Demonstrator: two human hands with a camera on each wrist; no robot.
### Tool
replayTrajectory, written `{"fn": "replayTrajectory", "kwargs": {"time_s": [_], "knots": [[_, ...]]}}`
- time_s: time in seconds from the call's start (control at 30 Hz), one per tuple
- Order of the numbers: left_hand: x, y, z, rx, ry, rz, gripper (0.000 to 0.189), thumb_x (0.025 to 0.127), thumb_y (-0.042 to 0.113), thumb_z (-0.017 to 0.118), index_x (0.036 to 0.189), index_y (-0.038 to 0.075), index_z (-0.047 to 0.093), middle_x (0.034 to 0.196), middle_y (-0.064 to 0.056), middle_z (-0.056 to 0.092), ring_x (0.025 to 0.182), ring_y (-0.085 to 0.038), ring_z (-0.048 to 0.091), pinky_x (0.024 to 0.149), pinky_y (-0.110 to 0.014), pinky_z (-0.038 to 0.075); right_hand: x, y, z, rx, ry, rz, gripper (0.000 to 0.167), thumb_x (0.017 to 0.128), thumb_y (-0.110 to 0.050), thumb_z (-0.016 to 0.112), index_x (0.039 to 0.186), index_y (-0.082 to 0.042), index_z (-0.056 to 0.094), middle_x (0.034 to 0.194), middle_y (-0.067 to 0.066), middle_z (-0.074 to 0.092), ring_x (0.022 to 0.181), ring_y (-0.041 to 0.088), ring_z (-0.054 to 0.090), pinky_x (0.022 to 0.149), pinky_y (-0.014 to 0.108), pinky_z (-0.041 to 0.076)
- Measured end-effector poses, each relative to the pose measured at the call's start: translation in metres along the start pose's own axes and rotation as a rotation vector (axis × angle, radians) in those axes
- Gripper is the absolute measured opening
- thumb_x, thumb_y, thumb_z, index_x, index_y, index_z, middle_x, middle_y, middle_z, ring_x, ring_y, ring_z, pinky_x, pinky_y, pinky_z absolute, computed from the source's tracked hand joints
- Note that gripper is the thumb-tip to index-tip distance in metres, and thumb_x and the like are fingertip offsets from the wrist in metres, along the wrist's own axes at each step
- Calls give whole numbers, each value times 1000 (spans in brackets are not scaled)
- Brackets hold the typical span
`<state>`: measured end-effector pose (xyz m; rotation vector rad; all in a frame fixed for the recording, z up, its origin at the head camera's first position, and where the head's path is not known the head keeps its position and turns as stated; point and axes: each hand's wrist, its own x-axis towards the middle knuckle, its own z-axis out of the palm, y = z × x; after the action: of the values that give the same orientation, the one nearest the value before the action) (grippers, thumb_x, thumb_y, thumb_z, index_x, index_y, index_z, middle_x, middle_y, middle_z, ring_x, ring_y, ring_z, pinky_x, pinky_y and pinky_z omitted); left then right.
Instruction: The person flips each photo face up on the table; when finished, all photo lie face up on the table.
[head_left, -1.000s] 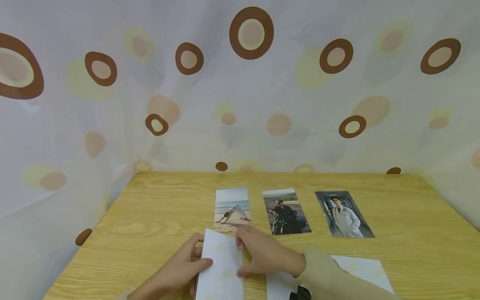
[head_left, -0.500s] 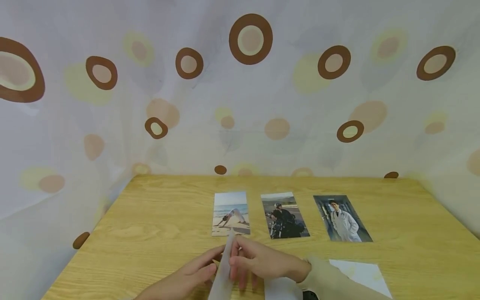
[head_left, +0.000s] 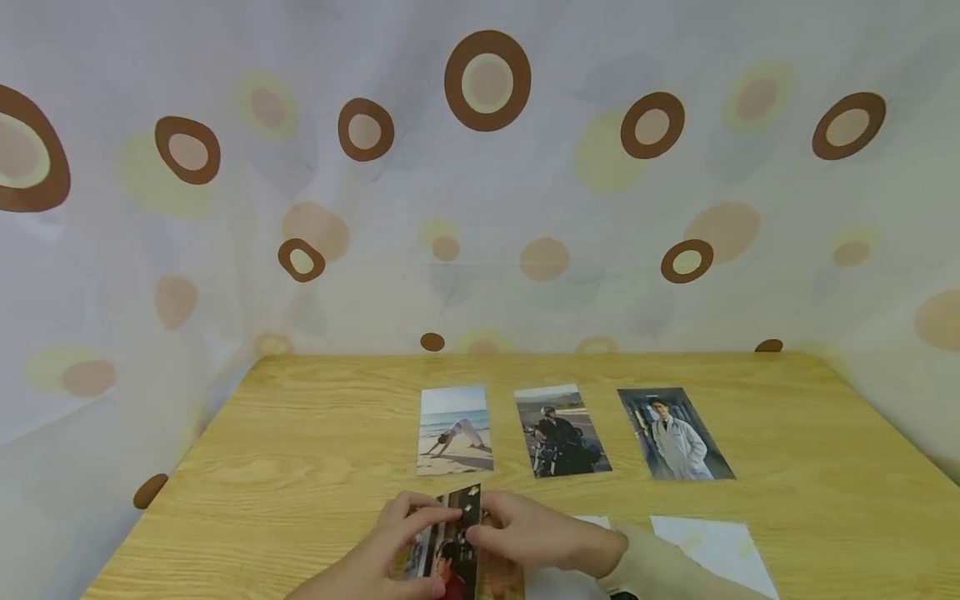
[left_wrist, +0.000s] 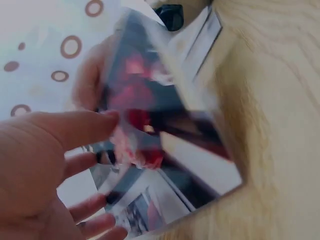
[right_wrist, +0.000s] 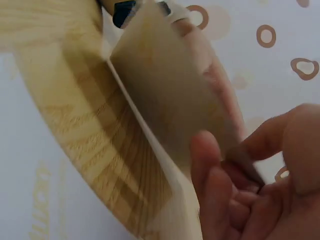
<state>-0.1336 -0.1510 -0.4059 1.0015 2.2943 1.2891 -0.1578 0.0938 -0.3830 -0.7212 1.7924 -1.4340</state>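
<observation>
Both hands hold a photo print (head_left: 457, 546) tilted up at the table's near side, its picture showing dark tones and a red-clad figure. My left hand (head_left: 393, 554) grips it from the left, its thumb and fingers at the picture side and edge. My right hand (head_left: 532, 533) pinches its right edge between thumb and fingers. In the left wrist view the picture side (left_wrist: 145, 135) looks blurred, with the left thumb on it. The right wrist view shows the pale back (right_wrist: 160, 95), the right fingertips (right_wrist: 206, 150) at its lower end.
Farther back lie three face-up photos in a row: a beach pose (head_left: 454, 431), a motorcyclist (head_left: 562, 431) and a person in a white coat (head_left: 676, 434). Two white-backed prints lie nearer, one (head_left: 558, 583) partly under the right arm, another (head_left: 716, 550) right of it. A patterned curtain (head_left: 480, 217) stands behind.
The held print has turned from its white back, through edge-on, to its picture side. The right hand stays at its right edge; the left fingers have moved across the picture side.
</observation>
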Motion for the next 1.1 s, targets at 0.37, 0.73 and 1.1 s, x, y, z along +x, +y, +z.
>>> {"fn": "replayTrajectory", "kwargs": {"time_s": [0.37, 0.73, 1.1], "knots": [[-3, -3, -2, 497, -67, -125, 68, 77, 55, 74, 139, 37, 50, 147, -11, 34, 120, -29, 39, 92, -55, 41, 16, 4, 7, -900, 241, 36, 20, 90, -24, 68, 75, -13, 62, 53, -10, 46, 44, 1, 40, 43, 18, 31], [-5, -5, -4, 496, -103, -118, 67, 79, 55, 71, 138, 29, 51, 148, -6, 39, 124, -27, 41, 91, -53, 42, 15, -2, 12, -1106, 349, 100, 46, 79, -35, 78, 48, -17, 49, 41, -12, 36, 37, 3, 34, 35, 18, 22], [-5, 0, -2, 343, -61, -175, 61, 85, 47, 70, 132, 12, 53, 149, -14, 32, 130, -40, 36, 93, -66, 36, -24, 1, -13, -971, 423, -2, 33, 84, -27, 73, 62, -19, 50, 53, -12, 40, 45, 1, 32, 42, 19, 26]]}}
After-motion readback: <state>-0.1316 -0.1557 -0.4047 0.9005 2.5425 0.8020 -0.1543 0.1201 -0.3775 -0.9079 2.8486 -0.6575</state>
